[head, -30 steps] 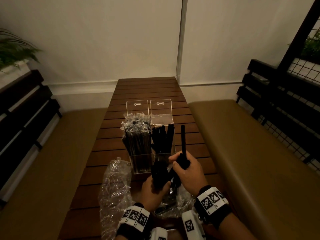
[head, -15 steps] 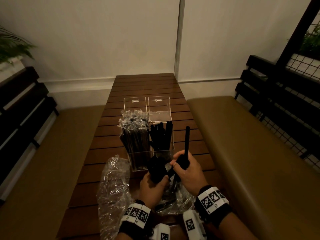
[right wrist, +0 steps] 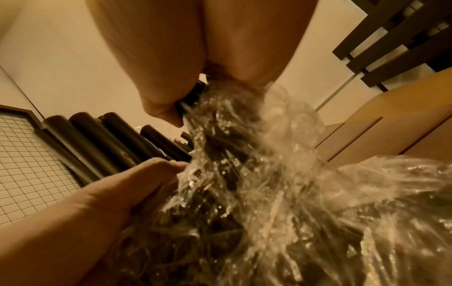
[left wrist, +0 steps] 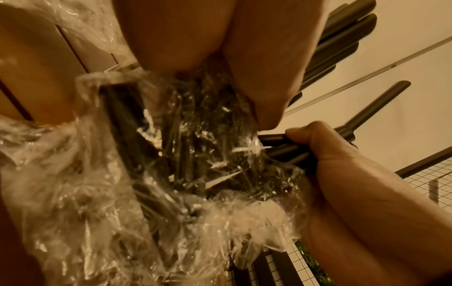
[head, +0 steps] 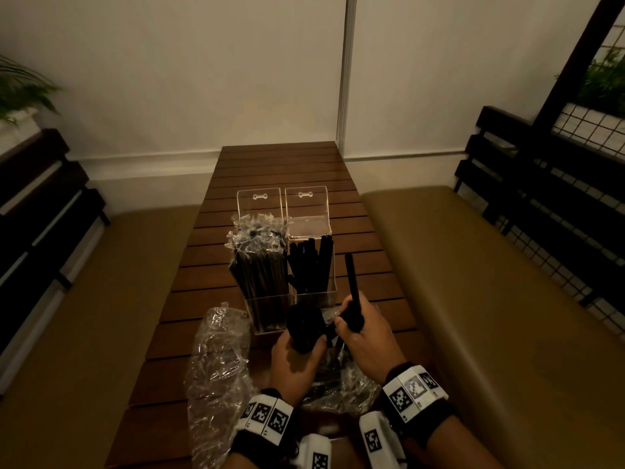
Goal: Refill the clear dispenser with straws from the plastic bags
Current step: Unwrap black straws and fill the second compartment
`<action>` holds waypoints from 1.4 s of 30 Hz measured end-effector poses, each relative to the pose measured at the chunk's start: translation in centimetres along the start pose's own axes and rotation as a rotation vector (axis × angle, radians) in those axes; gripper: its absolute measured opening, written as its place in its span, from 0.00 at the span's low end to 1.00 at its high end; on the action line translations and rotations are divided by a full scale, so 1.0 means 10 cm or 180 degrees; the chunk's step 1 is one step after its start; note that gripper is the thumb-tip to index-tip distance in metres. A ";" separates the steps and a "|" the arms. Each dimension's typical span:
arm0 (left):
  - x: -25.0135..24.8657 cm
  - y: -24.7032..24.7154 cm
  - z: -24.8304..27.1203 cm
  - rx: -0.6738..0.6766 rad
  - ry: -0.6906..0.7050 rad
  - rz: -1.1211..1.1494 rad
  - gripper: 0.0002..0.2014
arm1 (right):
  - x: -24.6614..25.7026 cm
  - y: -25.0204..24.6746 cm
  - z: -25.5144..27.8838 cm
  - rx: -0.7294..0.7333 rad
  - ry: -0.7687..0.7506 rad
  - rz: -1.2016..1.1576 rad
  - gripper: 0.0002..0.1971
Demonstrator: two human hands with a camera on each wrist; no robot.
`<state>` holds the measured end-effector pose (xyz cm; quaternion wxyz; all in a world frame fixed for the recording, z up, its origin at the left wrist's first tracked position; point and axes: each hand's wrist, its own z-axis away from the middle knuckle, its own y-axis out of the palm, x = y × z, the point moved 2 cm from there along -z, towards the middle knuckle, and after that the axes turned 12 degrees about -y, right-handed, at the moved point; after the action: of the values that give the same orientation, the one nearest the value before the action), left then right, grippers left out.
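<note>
Left hand point(head: 296, 362) grips a straw bundle point(head: 304, 328) in the plastic bag point(head: 341, 387), right hand point(head: 363, 336) clenches straws point(head: 351, 289) pulled from it, dispenser point(head: 287, 252) just beyond on the table point(head: 280, 167).

A slatted wooden table point(head: 280, 170) stands between two tan benches point(head: 490, 282).

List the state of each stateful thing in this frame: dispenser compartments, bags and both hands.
Left compartment: lid open, packed with wrapped straws.
Right compartment: lid open, partly filled with bare black straws.
Bag under the hands: open, black straws still inside.
Bag on the left: crumpled, lying on the table; contents unclear.
Left hand: grips a bundle of black straws.
Right hand: grips a few black straws, one poking upward.
</note>
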<state>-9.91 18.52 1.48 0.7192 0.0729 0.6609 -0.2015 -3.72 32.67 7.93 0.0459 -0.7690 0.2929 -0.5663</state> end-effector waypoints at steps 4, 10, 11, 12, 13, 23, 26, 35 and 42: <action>0.01 -0.02 0.01 -0.0020 0.0011 0.0057 0.08 | -0.03 0.02 0.00 0.0023 0.0012 -0.0089 0.07; 0.02 0.00 -0.01 0.0033 -0.0098 0.0183 0.10 | -0.10 0.03 -0.01 0.0041 0.0137 -0.0196 0.12; 0.03 -0.01 -0.01 0.0000 -0.0146 0.0252 0.10 | -0.10 0.05 0.00 0.0091 0.0166 -0.0242 0.13; 0.05 -0.01 -0.01 -0.0038 -0.0182 0.0327 0.10 | -0.10 0.06 0.00 0.0120 0.0192 -0.0246 0.13; 0.05 -0.02 -0.01 -0.0080 -0.0213 0.0407 0.10 | -0.09 0.06 0.00 0.0139 0.0212 -0.0198 0.14; -0.08 -0.06 0.01 -0.0062 -0.0352 0.0750 0.07 | 0.00 -0.01 0.01 0.0057 0.0070 -0.0031 0.14; 0.01 -0.10 0.00 -0.0083 -0.0424 0.0696 0.10 | -0.01 0.03 0.03 0.0014 0.0171 -0.0210 0.12; 0.09 -0.10 0.05 -0.0212 -0.0439 -0.0065 0.11 | 0.18 -0.23 -0.23 -0.1407 0.0340 -0.1510 0.06; 0.03 -0.06 0.12 -0.0196 -0.0360 -0.0182 0.06 | 0.35 -0.48 -0.61 -0.1644 0.0015 -0.1279 0.06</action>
<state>-8.99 17.49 1.46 0.7513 0.0204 0.6269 -0.2053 -6.60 36.45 15.00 -0.2641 -0.7964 0.2693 -0.4727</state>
